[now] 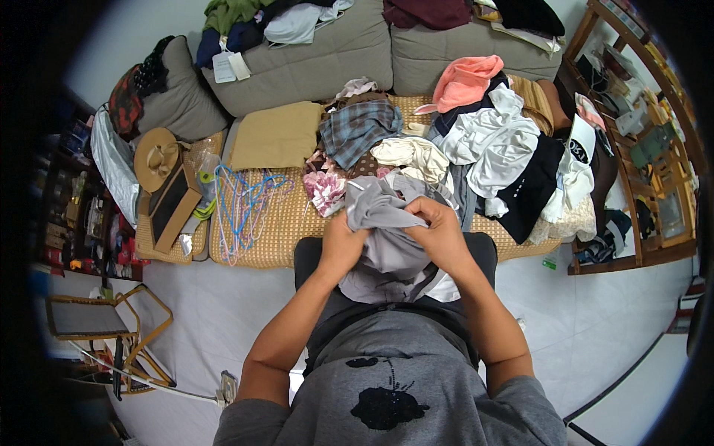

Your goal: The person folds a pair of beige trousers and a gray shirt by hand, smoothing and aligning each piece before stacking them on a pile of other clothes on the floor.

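Note:
A grey cloth garment lies bunched over my lap. Both hands grip its upper part: my left hand at the left edge, my right hand pinching a fold at the right. Just beyond it on the sofa are a floral cloth, a blue plaid cloth and a cream garment. To the right lie a white garment, a black garment and a coral towel-like cloth. A folded tan cloth and several plastic hangers are at the left.
The sofa seat has a woven mat. A straw hat and an open cardboard box stand at its left end. More clothes hang over the grey backrest. A wooden shelf unit stands right; a folding chair stands lower left.

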A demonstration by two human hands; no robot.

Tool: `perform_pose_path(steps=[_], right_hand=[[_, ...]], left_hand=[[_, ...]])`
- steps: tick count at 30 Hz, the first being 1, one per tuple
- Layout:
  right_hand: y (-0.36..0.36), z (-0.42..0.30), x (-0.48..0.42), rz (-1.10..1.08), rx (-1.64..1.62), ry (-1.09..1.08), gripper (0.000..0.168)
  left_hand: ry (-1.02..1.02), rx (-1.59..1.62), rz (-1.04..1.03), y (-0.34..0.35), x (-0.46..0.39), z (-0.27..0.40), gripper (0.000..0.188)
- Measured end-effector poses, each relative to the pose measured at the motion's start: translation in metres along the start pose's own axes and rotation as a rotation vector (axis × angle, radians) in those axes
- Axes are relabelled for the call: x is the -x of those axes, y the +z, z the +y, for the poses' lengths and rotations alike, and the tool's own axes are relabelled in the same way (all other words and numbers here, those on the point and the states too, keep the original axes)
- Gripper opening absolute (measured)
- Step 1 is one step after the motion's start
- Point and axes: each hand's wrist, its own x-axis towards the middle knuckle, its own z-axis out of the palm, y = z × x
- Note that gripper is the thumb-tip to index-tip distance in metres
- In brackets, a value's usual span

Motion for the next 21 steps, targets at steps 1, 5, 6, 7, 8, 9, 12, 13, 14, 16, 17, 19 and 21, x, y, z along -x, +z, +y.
perform_pose_path(steps=[1, 5, 6, 7, 8, 9, 12, 13, 14, 16, 17, 19, 21], right_hand=[[-0.003, -0.002, 0.002, -0.013, 0.006, 0.006, 0.011], [-0.012, -0.003, 0.001, 0.133, 0.400, -0.031, 0.028], [-0.015, -0.002, -0.001, 0.182, 0.542, -0.019, 0.039], [-0.015, -0.001, -0.001, 0.288, 0.658, -0.171, 0.041], [-0.013, 0.001, -0.001, 0.390, 0.765, -0.342, 0.043], [-0.010, 0.003, -0.002, 0.487, 0.872, -0.505, 0.044], [0.010, 0.009, 0.015, 0.334, 0.822, -0.730, 0.033], [0.017, 0.012, 0.021, 0.253, 0.815, -0.852, 0.031], [0.025, 0.014, 0.025, 0.219, 0.857, -0.832, 0.032], [0.034, 0.020, 0.025, 0.196, 0.963, -0.723, 0.028], [0.033, 0.022, 0.024, 0.223, 0.954, -0.721, 0.025], [0.026, 0.024, 0.018, 0.231, 0.992, -0.684, 0.019], [0.018, 0.022, 0.017, 0.178, 0.867, -0.649, 0.011]], left_hand=[[-0.060, -0.047, 0.034, -0.006, -0.005, 0.001, 0.028], [-0.209, 0.493, 0.085, -0.011, -0.005, 0.011, 0.030], [-0.332, 0.618, 0.084, -0.011, -0.002, 0.014, 0.031], [-0.455, 0.743, 0.084, -0.011, 0.000, 0.017, 0.032], [-0.531, 0.746, 0.039, -0.012, -0.001, 0.020, 0.033], [-0.548, 0.795, 0.035, -0.012, 0.000, 0.021, 0.033], [-0.620, 0.923, 0.065, -0.014, -0.003, 0.021, 0.033], [-0.595, 0.928, 0.064, -0.014, -0.003, 0.020, 0.033], [-0.587, 0.913, 0.083, -0.015, -0.004, 0.019, 0.033], [-0.580, 0.853, 0.079, -0.015, -0.004, 0.016, 0.033], [-0.555, 0.846, 0.068, -0.015, -0.004, 0.014, 0.033], [-0.500, 0.845, 0.059, -0.016, -0.002, 0.013, 0.034], [-0.504, 0.799, 0.114, -0.019, 0.000, 0.012, 0.037]])
